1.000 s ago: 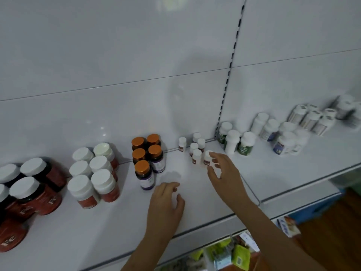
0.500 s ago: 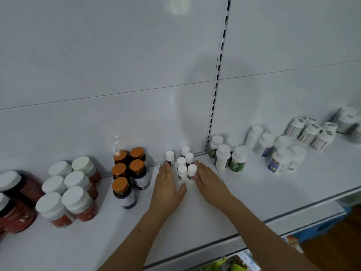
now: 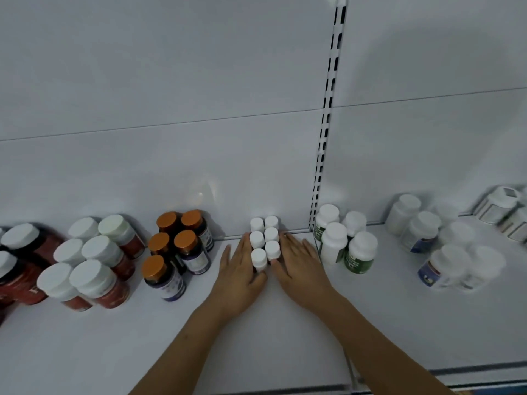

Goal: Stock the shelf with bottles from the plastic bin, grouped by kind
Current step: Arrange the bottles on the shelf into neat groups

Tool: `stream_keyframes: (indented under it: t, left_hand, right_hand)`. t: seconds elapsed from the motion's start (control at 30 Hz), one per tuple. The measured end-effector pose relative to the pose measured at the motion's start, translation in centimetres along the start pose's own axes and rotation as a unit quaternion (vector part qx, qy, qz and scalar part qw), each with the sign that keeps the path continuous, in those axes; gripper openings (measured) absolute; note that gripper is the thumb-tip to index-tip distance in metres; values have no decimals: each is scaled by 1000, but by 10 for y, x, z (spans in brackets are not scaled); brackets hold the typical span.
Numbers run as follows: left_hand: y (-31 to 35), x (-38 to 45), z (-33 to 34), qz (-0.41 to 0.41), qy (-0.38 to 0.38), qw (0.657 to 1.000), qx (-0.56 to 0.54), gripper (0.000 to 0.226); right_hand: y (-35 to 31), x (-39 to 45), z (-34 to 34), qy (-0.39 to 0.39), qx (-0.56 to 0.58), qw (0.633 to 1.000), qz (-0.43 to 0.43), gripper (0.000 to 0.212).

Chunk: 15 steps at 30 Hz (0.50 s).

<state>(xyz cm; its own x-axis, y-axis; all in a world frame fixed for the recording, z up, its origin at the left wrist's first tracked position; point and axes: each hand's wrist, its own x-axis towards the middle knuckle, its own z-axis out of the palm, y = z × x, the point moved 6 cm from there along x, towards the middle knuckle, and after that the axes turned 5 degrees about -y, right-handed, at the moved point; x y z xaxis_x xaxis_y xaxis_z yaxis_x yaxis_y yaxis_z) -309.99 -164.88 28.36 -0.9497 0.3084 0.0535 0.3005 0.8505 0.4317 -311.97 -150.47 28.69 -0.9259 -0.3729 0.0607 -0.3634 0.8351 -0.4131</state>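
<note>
Since gathered, small bottles [image 3: 265, 240] between hands.

You will find no text you can read here. The labels on the orange-capped bottles [image 3: 182, 252] are blurred print, and the green labels on the white bottles [image 3: 358, 253] just right of them show only smeared marks.
</note>
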Motion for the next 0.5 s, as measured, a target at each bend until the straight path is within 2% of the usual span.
stream_keyframes:
  t: [0.23,0.5]
  left_hand:
    - [1,0,3,3,-23,1000,13,67]
    - [-2,7,-2,-17,15,1000,21,67]
  right_hand:
    - [0,-2,0,6,12,999,-29,79]
    - [-3,-4,1,15,5,999,-38,84]
